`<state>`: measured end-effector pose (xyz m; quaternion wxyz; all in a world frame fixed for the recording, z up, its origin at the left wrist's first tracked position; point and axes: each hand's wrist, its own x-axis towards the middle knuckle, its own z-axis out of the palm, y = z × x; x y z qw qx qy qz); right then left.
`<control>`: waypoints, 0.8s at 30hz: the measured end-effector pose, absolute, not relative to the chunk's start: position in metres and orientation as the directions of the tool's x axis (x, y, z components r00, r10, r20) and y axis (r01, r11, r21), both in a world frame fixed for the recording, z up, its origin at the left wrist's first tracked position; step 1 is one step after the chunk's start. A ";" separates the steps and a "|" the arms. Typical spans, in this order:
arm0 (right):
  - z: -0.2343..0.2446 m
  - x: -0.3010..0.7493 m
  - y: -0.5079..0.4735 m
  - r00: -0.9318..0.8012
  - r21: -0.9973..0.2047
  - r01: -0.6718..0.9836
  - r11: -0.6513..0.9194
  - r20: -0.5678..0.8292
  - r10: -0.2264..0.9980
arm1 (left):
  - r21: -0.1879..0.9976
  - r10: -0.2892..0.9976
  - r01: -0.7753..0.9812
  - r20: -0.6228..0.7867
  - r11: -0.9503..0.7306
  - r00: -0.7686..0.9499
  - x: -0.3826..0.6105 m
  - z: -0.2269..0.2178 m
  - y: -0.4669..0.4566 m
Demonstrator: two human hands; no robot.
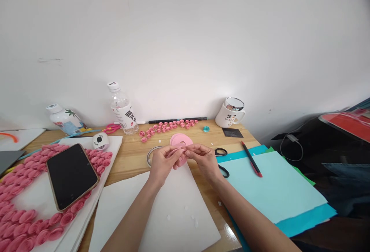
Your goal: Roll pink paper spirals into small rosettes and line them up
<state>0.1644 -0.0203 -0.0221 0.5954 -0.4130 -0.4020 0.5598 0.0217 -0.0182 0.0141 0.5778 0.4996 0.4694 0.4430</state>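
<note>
My left hand point(163, 162) and my right hand point(203, 158) meet over the wooden table point(135, 153), both pinching a pink paper spiral strip point(178, 154) between the fingertips. Just behind the hands lie flat pink paper spirals point(180, 140). A row of small rolled pink paper roses point(166, 127) sits further back. A white sheet point(162, 209) lies under my forearms. A clear tape roll point(150, 155) rests by my left hand, partly hidden by it.
A white board point(111, 146) at left carries many pink paper roses point(26, 219), a black phone point(71, 175) and a small white punch point(100, 140). Two bottles point(123, 108), a mug point(232, 113), scissors point(221, 152), a red pen point(251, 159) and light blue paper point(274, 186) surround the hands.
</note>
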 end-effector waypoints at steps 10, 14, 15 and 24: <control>-0.023 0.165 -0.020 0.076 -0.938 -0.347 -0.003 -0.031 0.997 | 0.992 0.980 -0.036 -0.116 0.123 0.162 0.022 0.011 -0.017; -0.024 0.165 -0.020 0.070 -0.932 -0.363 -0.010 -0.038 0.997 | 0.992 0.981 -0.040 -0.109 0.117 0.158 0.022 0.011 -0.017; -0.024 0.165 -0.020 0.068 -0.930 -0.366 -0.011 -0.038 0.997 | 0.993 0.981 -0.039 -0.107 0.115 0.161 0.022 0.011 -0.017; -0.022 0.164 -0.020 0.075 -0.919 -0.394 -0.004 -0.036 0.997 | 0.993 0.977 -0.018 -0.107 0.113 0.182 0.022 0.012 -0.018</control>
